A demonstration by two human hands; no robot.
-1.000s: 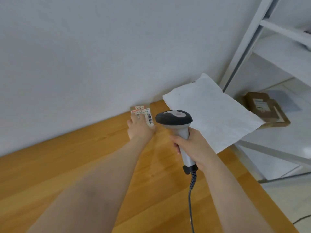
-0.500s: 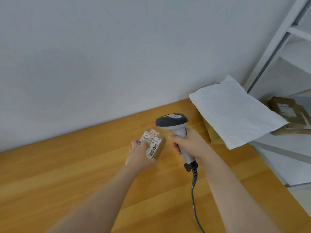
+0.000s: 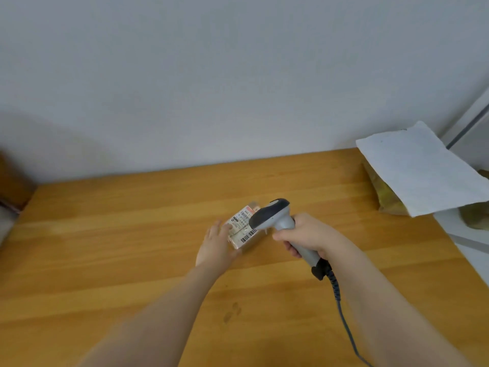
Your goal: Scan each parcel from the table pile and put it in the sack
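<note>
Scanner (image 3: 276, 218) in right hand (image 3: 310, 234), over parcel (image 3: 242, 230)

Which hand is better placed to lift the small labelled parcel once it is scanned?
Left. The left hand holds the small brown labelled parcel on the wooden table; the right hand is busy gripping the grey corded barcode scanner.
</note>
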